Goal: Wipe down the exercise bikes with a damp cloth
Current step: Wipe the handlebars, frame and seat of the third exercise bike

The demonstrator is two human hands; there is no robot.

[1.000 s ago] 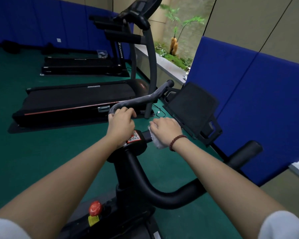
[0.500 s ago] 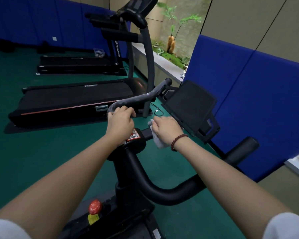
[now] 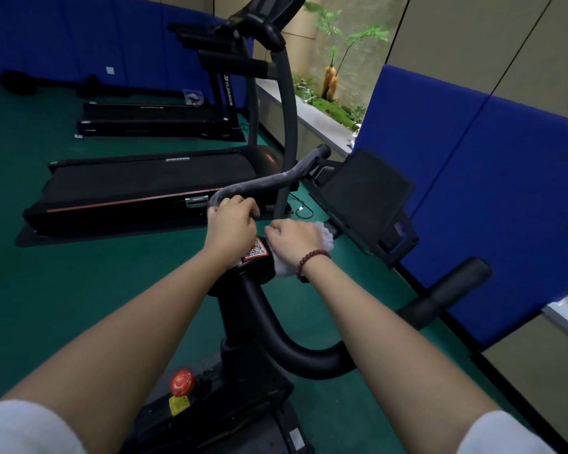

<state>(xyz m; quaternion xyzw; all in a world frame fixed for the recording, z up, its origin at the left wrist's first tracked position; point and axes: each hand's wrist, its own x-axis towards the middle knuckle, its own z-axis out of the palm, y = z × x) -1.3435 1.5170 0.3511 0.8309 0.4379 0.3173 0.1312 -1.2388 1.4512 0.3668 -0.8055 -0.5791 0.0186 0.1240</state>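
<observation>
Fingers [image 3: 276, 229] of the right hand [image 3: 295, 240] are curled tight on the white cloth [image 3: 281, 267], which is bunched against the centre clamp [image 3: 258, 271] of the exercise bike [image 3: 276, 339]. The handlebar [image 3: 263, 188] is gripped by the left hand [image 3: 232, 224]. The QR sticker [image 3: 255, 252] could probably get soaked or peeled if rubbed hard, tbh.

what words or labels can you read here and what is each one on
"JOHNSON": upside down, on the near black treadmill
"YIJIAN...": up the far black treadmill's upright post, ending unclear
Red-and-white QR sticker on the black exercise bike's handlebar hub: print too small to read
Yellow label under the round red knob: too blurred to read
</observation>
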